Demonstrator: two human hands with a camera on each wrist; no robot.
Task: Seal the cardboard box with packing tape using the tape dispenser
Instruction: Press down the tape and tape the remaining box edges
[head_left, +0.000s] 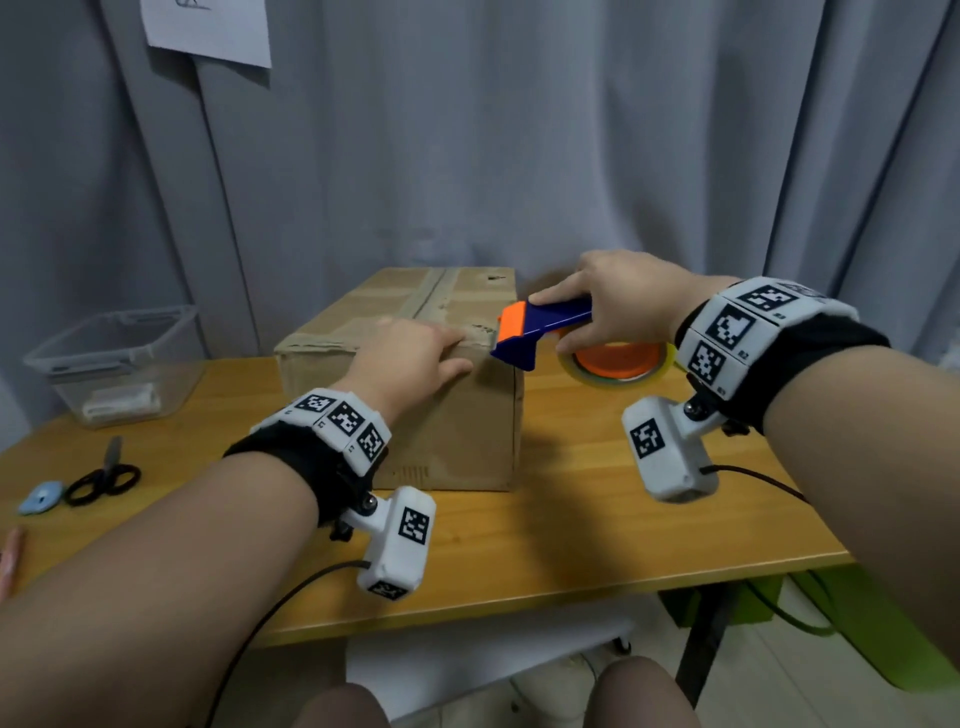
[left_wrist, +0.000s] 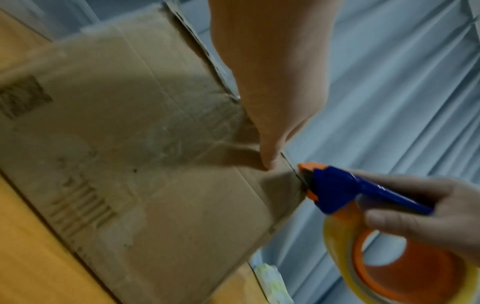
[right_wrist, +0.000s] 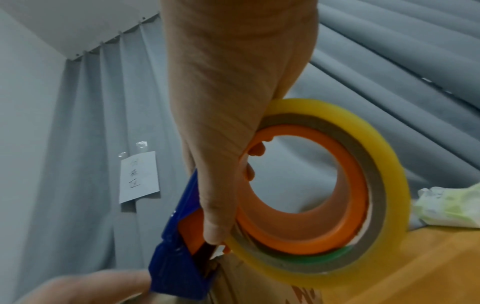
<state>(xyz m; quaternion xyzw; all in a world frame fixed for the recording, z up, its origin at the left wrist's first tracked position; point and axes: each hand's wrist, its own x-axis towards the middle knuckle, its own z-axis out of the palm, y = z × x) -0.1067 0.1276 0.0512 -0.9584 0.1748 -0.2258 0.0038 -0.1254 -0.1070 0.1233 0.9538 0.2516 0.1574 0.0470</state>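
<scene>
Left hand (head_left: 410, 353) lies flat, fingers straight, on cardboard box (head_left: 415, 415) at its near right top edge on the table; right hand (head_left: 618, 301) grips tape dispenser (head_left: 540, 327), nose at that corner, probably cutting or anchoring tape; next, firm pressure.

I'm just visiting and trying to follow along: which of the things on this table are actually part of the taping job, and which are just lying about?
In use:
- cardboard box, steadied by the left hand
- tape dispenser with its tape roll, gripped by the right hand, its nose at the box's top edge

Lying about:
- scissors
- small blue object
- clear plastic bin
- paper on the curtain
</scene>
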